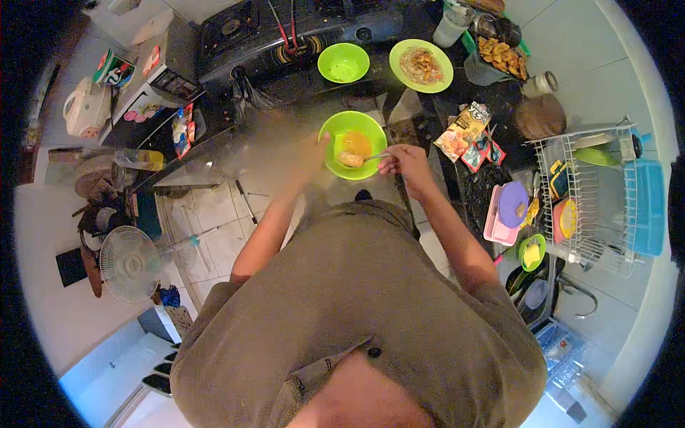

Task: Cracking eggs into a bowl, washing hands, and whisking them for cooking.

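A green bowl (338,130) is in front of me, with orange-yellow liquid (357,143) and a light brown piece of food (351,159) in it. My left hand (316,147) grips the bowl's left rim; a blur on the lens hides much of this hand. In my right hand (404,163) is the handle of a metal spoon (376,157), whose end lies in the bowl beside the brown piece. Beyond stand a second green bowl (343,63) with some residue and a light green plate (396,60) of shredded food topped with brown pieces.
At the back is a stove (230,27) with red-handled tongs (288,37). Food packets (464,131), a tub of fried pieces (484,69), lidded containers (512,204) and a wire dish rack (588,198) line the right side. A fan (130,264) stands at left.
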Demonstrator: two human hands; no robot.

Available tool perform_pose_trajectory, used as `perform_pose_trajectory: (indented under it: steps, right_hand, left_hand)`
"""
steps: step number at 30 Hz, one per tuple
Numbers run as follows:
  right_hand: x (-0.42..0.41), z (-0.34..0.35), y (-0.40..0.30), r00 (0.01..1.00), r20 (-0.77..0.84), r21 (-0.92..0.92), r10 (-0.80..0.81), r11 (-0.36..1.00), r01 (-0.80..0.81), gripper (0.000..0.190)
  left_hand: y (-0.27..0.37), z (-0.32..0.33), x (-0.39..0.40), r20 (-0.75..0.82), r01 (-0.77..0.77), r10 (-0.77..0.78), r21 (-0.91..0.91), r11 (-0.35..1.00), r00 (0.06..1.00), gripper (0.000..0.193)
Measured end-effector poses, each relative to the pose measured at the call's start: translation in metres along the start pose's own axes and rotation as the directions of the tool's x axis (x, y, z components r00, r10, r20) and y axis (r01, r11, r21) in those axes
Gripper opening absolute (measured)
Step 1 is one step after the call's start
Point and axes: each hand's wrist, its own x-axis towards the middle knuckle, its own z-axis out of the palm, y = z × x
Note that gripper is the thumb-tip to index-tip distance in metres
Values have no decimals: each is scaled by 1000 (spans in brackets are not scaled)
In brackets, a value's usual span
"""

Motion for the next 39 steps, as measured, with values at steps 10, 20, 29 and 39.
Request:
perform_pose_trajectory:
  steps: [10,20,29,39]
  right_hand:
    - [-11,-2,-33,985,30,23,168,985,-169,21]
    - [0,-10,-40,976,11,-188,-217,958,215,25]
    - [3,-12,6,931,52,-379,-360,856,352,25]
    - [-5,0,9,860,87,-577,-504,678,455,22]
  left_hand:
    - [-1,0,-1,33,-17,19,-42,999,999,46]
    - [-14,3,10,45,16,-14,-36,999,999,49]
    - [23,-22,-6,51,5,-4,-16,1000,999,50]
    - [1,-19,8,105,130,-133,34,991,986,49]
